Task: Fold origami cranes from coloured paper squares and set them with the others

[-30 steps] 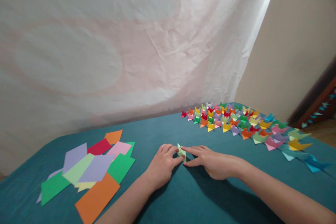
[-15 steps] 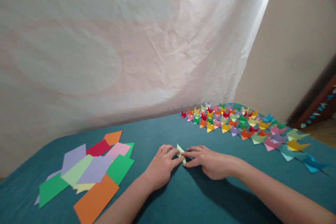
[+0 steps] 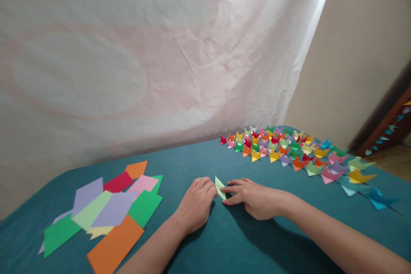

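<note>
A small piece of pale green origami paper [image 3: 219,188], folded to a narrow pointed shape, lies on the table between my hands. My right hand [image 3: 252,197] pins it from the right, with the index finger on its surface and the thumb at its near edge. From the left, my left hand [image 3: 199,201] is closed, its curled fingertips against the paper's left edge. The left thumb is mostly hidden, so its exact contact cannot be made out.
Loose sheets of coloured paper [image 3: 115,207] overlap in a pile on the left. Rows of small folded paper birds [image 3: 298,162] stand at the back right of the teal-covered table [image 3: 180,158]. A pale hanging cloth [image 3: 180,60] rises behind the far edge.
My left thumb has drawn back off the paper and the left fingers have curled in. More of the paper's left side shows. My right hand keeps nearly the same place.
</note>
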Available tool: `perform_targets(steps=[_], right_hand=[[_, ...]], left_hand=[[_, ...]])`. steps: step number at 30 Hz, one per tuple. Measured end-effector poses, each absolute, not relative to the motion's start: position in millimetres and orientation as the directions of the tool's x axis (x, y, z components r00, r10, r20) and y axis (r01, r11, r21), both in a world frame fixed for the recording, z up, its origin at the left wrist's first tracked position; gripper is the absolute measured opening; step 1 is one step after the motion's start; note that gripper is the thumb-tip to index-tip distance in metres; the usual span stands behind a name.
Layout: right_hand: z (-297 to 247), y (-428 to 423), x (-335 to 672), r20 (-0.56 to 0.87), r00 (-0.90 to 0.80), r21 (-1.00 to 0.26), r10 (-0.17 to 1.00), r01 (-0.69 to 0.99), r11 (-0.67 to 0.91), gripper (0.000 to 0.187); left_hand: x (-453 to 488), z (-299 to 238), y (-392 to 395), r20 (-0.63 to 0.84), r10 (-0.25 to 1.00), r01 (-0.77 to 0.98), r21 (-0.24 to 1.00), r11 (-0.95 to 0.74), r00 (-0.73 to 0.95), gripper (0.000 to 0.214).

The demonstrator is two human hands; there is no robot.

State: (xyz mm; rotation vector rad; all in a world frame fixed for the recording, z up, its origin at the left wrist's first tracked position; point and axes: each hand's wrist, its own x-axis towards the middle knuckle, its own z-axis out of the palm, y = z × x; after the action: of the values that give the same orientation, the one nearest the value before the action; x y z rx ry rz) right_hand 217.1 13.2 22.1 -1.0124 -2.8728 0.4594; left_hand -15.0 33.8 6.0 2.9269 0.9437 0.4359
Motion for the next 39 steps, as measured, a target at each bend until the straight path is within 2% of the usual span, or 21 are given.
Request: perform_targets(steps=[8, 14, 24, 34, 39], right_hand=[[22, 13, 217, 0.003, -0.794, -0.305, 0.608, 0.578, 0.757, 0.067], [21, 13, 217, 0.023, -0.793, -0.324, 0.609, 0.571, 0.754, 0.069], [20, 16, 218, -0.032, -0.798, -0.320, 0.602, 0.579, 0.750, 0.067], [22, 14, 217, -0.044, -0.792, -0.317, 0.610, 0.590, 0.743, 0.067], [23, 11, 215, -0.016, -0.773, -0.304, 0.634, 0.608, 0.734, 0.064]], left_hand=[[-17, 3, 34, 0.242, 0.535, 0.521, 0.125, -0.844, 0.809, 0.021], [-16, 6, 34, 0.221, 0.549, 0.531, 0.141, -0.836, 0.806, 0.025], [-17, 5, 39, 0.199, 0.589, 0.549, 0.224, -0.805, 0.783, 0.053], [-18, 2, 45, 0.152, 0.643, 0.613, 0.205, -0.763, 0.750, 0.034], [-18, 1, 43, 0.218, 0.642, 0.615, 0.184, -0.767, 0.735, 0.048]])
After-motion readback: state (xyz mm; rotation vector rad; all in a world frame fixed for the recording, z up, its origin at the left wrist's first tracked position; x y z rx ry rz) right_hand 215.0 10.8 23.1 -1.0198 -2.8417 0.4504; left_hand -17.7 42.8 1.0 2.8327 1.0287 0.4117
